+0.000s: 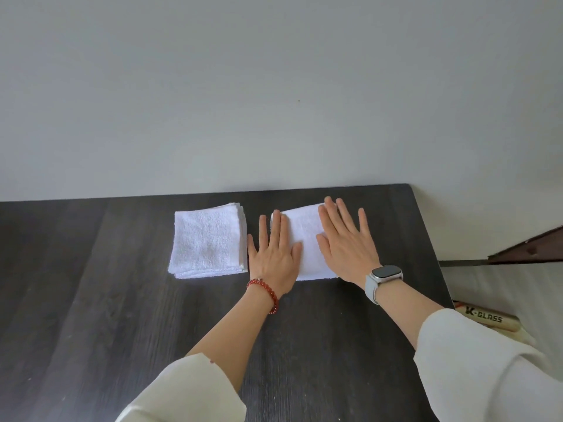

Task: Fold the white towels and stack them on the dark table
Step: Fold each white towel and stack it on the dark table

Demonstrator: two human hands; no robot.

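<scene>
Our two white sleeves [195,388] sit closest to us, reaching out over the dark worktop [91,315]. Our left hand [275,254] lies flat with its fingers straight, its grip let go, pressing the left edge of a folded white towel [307,242]. Our right hand [347,242] lies flat on the same towel, grip let go too. Just left of it sits a stack of folded towels [208,240], near the wall [274,86].
</scene>
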